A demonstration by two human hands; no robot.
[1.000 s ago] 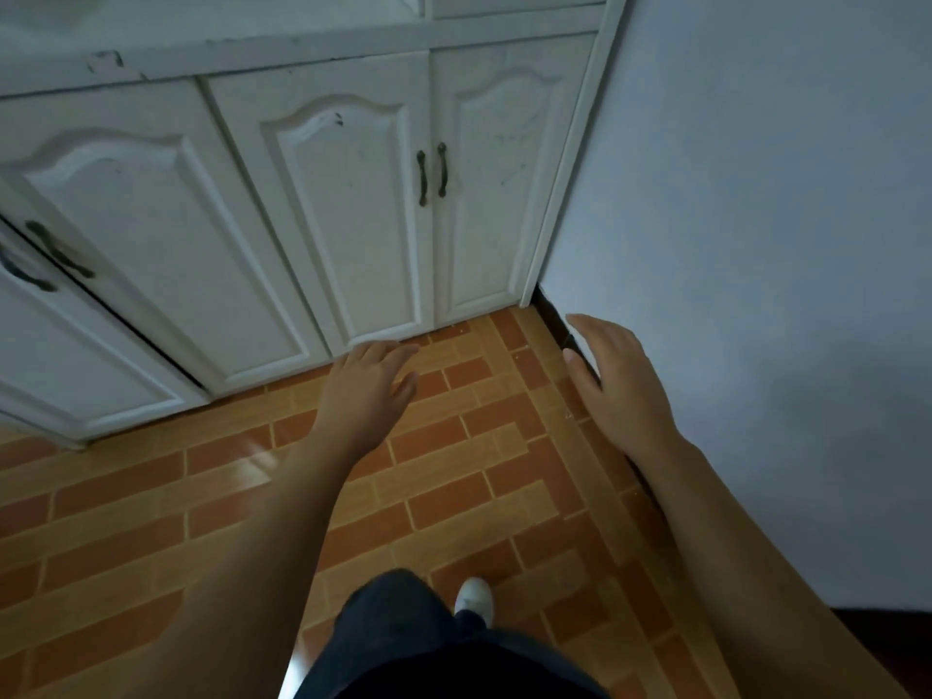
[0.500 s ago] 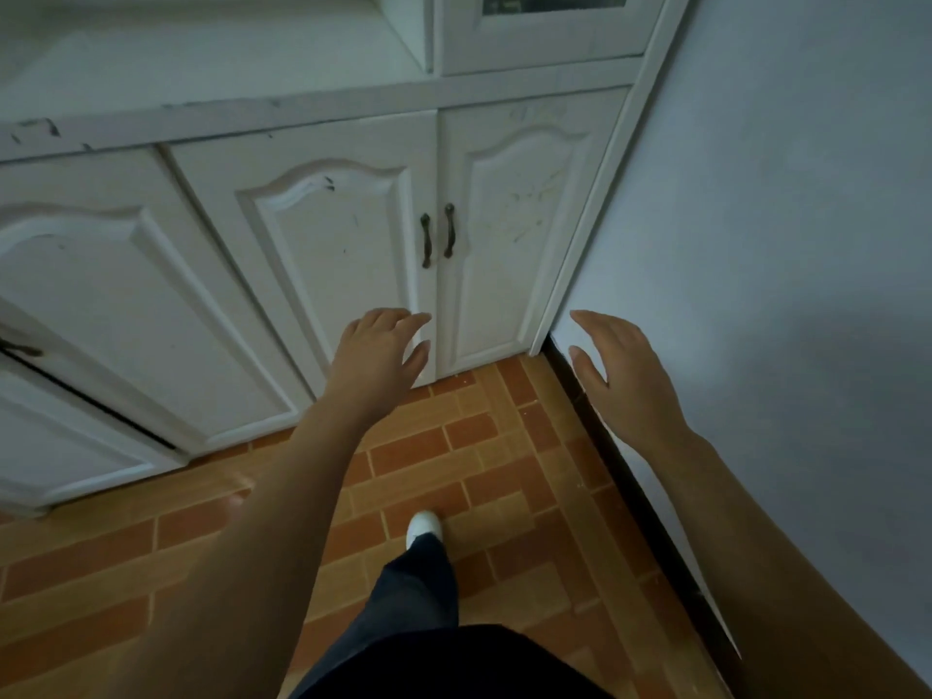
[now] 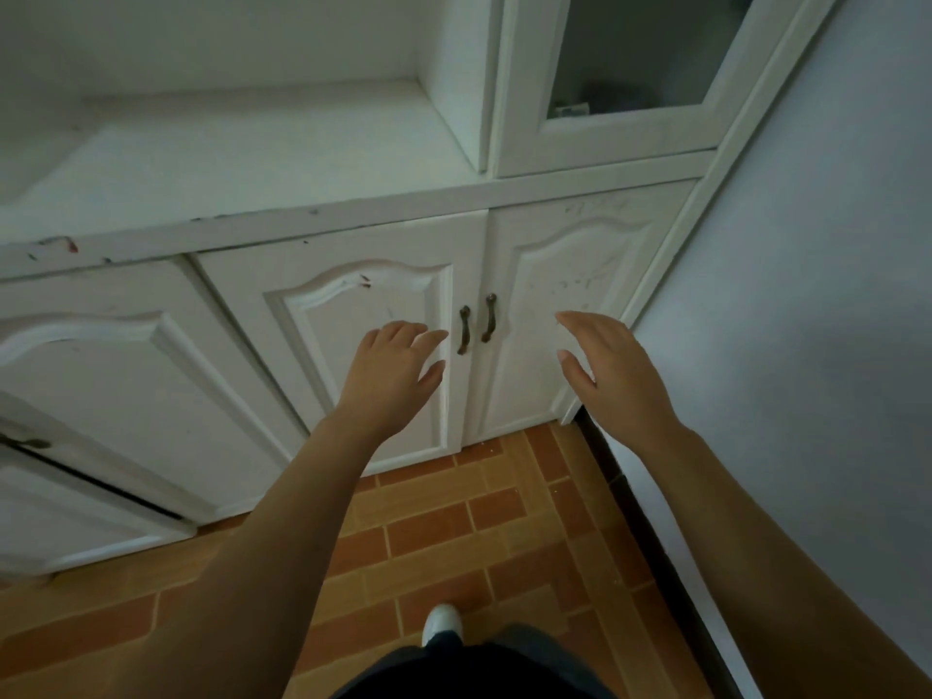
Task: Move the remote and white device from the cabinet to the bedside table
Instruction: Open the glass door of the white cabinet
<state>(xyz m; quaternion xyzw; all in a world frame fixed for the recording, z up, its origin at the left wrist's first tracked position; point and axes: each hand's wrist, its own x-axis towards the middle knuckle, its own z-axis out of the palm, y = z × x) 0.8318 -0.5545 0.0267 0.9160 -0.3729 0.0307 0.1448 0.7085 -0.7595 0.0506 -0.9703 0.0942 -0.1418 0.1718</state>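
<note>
A white cabinet (image 3: 312, 219) fills the view ahead, its lower double doors shut with two dark handles (image 3: 476, 322) side by side. My left hand (image 3: 391, 368) hovers open just left of the handles, holding nothing. My right hand (image 3: 613, 375) is open in front of the right door, fingers apart, also holding nothing. Neither the remote nor the white device shows anywhere. Behind the upper glass door (image 3: 635, 58) lie dim shapes that I cannot make out.
An open white shelf surface (image 3: 227, 164) sits above the lower doors. A grey wall (image 3: 807, 320) runs close on the right. Orange brick-pattern floor tiles (image 3: 454, 527) lie below, with my white shoe (image 3: 443, 625). Another lower door at far left stands slightly ajar (image 3: 91, 484).
The view has tilted up and moved closer to the cabinet, bringing the shelf and glass door into sight. Both hands have risen from over the floor to handle height.
</note>
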